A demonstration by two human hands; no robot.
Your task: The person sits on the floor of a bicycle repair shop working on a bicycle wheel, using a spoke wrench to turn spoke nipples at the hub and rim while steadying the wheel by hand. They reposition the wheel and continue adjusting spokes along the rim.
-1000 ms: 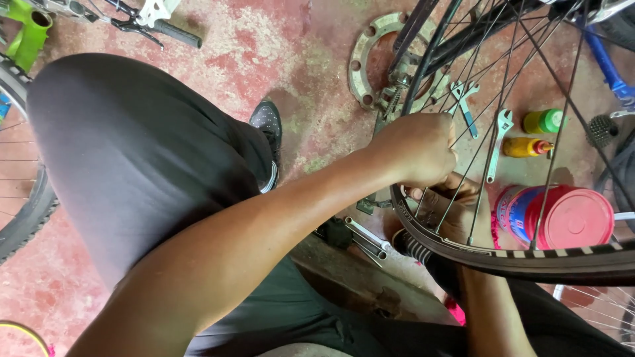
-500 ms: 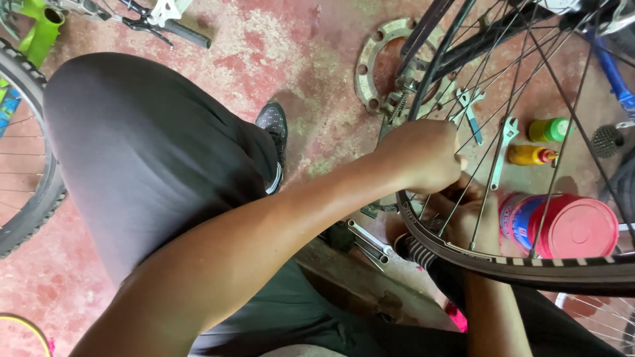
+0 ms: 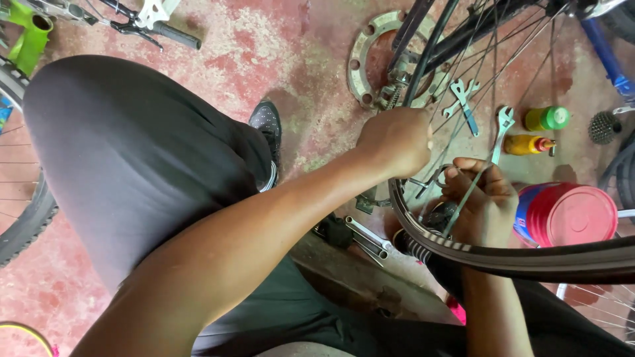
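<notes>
A bicycle wheel [image 3: 529, 259] with a black tyre and thin spokes stands in front of me at the right. My left hand [image 3: 395, 140] reaches across my knee and is clenched among the spokes just above the rim. What lies inside the fist is hidden. My right hand [image 3: 481, 201] sits behind the rim, with its fingers curled round a spoke [image 3: 471, 178]. The two hands are a short way apart.
On the red concrete floor lie spanners [image 3: 463, 99], an adjustable wrench [image 3: 501, 129], a green bottle [image 3: 548, 118], a yellow bottle [image 3: 526, 144], a red-lidded tub [image 3: 570, 215] and a metal ring [image 3: 360, 63]. More wrenches [image 3: 367, 238] lie by my foot. Another wheel [image 3: 23, 211] stands at the left.
Both hands have stayed at the spokes near the rim. The view has shifted slightly, and my right hand's fingers have closed higher on the spoke.
</notes>
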